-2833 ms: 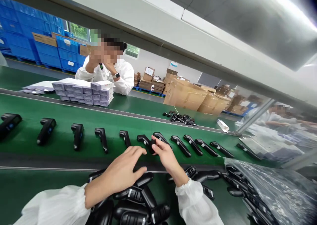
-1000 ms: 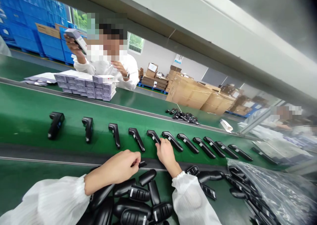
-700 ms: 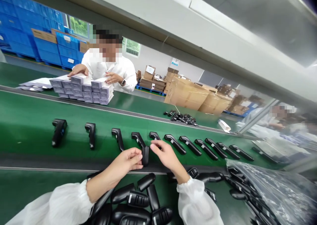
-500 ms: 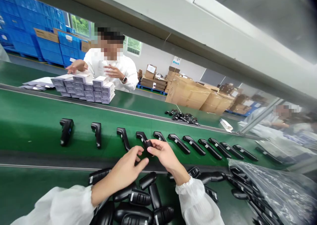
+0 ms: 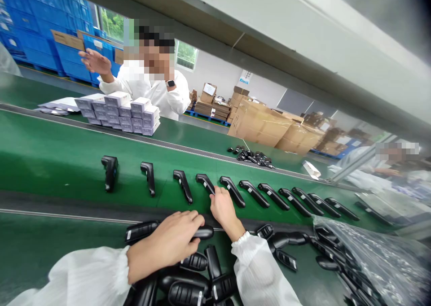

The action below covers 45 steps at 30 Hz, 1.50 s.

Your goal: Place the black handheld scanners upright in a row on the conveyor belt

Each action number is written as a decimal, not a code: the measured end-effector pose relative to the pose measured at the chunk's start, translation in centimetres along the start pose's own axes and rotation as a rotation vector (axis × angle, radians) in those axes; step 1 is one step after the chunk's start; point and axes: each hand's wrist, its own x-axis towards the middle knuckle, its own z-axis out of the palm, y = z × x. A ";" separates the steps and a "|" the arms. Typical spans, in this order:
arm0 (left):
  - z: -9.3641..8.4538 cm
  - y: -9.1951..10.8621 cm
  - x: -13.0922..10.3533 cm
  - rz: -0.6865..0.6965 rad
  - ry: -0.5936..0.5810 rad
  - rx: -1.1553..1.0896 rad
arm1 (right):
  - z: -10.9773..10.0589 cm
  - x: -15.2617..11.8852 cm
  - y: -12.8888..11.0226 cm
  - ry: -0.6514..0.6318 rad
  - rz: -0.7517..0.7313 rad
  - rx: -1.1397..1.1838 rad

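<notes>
On the flat green belt [image 5: 60,162], a bent black plastic handle [image 5: 204,183] has its near end behind our curled right hand [image 5: 223,211]. A smooth, round-ended black plastic piece [image 5: 204,232] pokes out from our half-bent left hand [image 5: 171,238]. We can't tell if either grips.

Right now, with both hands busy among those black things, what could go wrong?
The right hand is at one black device, and the next device lies close by, so a nudge might knock that one askew.

The left hand is at a black piece by a jumbled pile; I can't tell how firm its hold is, so the piece could perhaps slip or rub against the others.
</notes>
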 end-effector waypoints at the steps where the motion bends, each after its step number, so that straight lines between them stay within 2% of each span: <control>1: -0.5 -0.8 0.1 0.019 0.020 -0.013 | -0.5 0.0 -0.1 0.029 0.003 0.007; 3: -1.4 -2.4 0.1 0.086 0.063 -0.042 | -1.8 -0.2 -0.3 0.097 -0.030 0.114; 4: -1.9 -3.1 0.1 0.122 0.079 -0.053 | -2.7 -0.5 -0.6 0.091 -0.076 0.229; 5: -2.2 -3.6 0.1 0.151 0.088 -0.060 | -3.5 -0.8 -1.0 0.033 -0.142 0.376; 7: -2.8 -3.9 0.0 0.169 0.106 -0.062 | -5.0 -1.5 -2.0 -0.197 -0.288 0.671; 9: -3.2 -3.5 -0.1 0.142 0.120 -0.054 | -5.8 -2.0 -3.1 -0.380 -0.362 0.843; 11: -3.9 -3.0 -0.3 0.082 0.121 -0.019 | -5.8 -2.1 -3.6 -0.406 -0.330 0.882; 15: -5.6 -3.8 -1.3 -0.111 0.064 0.156 | -3.7 -1.4 -2.9 -0.213 -0.100 0.784; 17: -6.1 -5.0 -1.8 -0.220 -0.070 0.182 | -2.3 -1.0 -2.1 -0.089 -0.032 0.665; 20: -5.7 -6.5 -2.2 -0.317 -0.212 0.135 | -0.3 -0.9 -1.3 -0.036 -0.039 0.515; 25: -4.4 -6.2 -2.0 -0.268 -0.145 0.068 | 1.5 -0.6 -1.0 0.020 -0.059 0.274; 31: -5.9 -5.6 -2.1 -0.115 -0.239 0.136 | 0.8 -0.1 -1.3 0.067 0.005 0.019; 33: -6.2 -5.7 -1.6 -0.110 -0.158 0.111 | 0.0 -0.5 -1.8 0.156 0.000 0.035; 35: -6.0 -5.6 -0.9 -0.083 -0.012 0.096 | -1.0 -0.9 -2.6 0.227 -0.007 0.195; 36: -5.7 -5.3 -0.6 -0.044 0.056 0.109 | -1.4 -1.1 -3.1 0.203 0.000 0.339; 37: -5.3 -5.0 -0.3 0.009 0.110 0.137 | -1.8 -1.3 -3.7 0.120 0.025 0.518; 40: -3.8 -3.8 0.3 0.169 0.185 0.244 | -2.2 -1.5 -5.1 -0.354 0.128 1.165; 42: -3.1 -3.2 0.2 0.198 0.195 0.257 | -2.0 -1.5 -5.5 -0.578 0.172 1.515; 43: -3.0 -3.1 0.1 0.192 0.185 0.227 | -1.9 -1.5 -5.5 -0.624 0.189 1.626; 45: -3.3 -3.1 -0.4 0.183 0.157 0.117 | -1.9 -1.3 -5.2 -0.632 0.229 1.738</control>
